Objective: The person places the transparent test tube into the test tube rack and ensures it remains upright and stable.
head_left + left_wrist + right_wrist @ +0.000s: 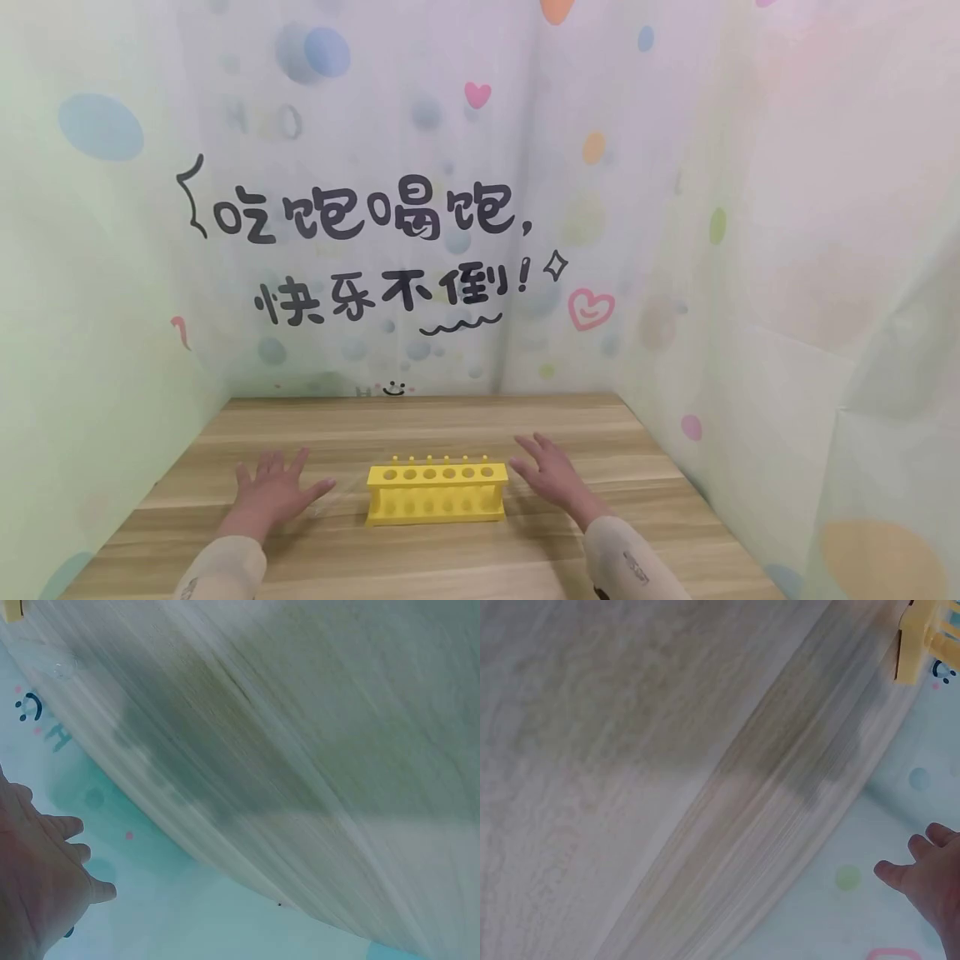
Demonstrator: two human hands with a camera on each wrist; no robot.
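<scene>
A yellow test tube rack (437, 496) stands upright on the table, with a row of round holes in its top bar and a row of small pegs behind. To its left, my left hand (272, 490) hovers over the table with fingers spread and nothing in it. My right hand (553, 473) is just right of the rack, fingers stretched forward and also bare. The left wrist view shows the left hand's fingers (71, 851) apart, plus a clear, round-ended tube-like thing (54, 661) near the rack's corner. In the right wrist view the rack's end (913, 645) appears at the top.
The wood-grain table (315, 425) meets a printed cloth backdrop (390, 125) at its far edge. Cloth walls also rise along the left and right sides. Both forearms wear light sleeves (626, 554).
</scene>
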